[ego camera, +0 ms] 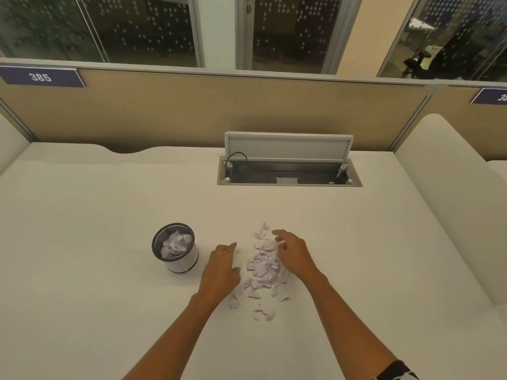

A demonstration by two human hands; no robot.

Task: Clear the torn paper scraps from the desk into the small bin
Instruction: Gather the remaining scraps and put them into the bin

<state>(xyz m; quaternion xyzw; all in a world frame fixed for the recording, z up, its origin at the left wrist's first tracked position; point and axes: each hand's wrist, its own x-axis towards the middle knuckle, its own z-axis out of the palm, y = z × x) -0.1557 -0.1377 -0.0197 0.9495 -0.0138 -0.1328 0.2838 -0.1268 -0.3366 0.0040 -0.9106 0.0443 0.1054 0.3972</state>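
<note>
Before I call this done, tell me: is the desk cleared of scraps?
No, a pile of torn paper scraps lies on the desk between the left hand and right hand.

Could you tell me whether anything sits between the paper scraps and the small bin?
Only the left hand, resting on the desk between the paper scraps and the bin; otherwise that stretch is bare.

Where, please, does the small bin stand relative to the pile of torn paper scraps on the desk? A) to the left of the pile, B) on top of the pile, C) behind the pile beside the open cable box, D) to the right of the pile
A: the small bin, already holding some paper, stands on the desk left of the torn paper scraps, beyond the left hand.
</note>
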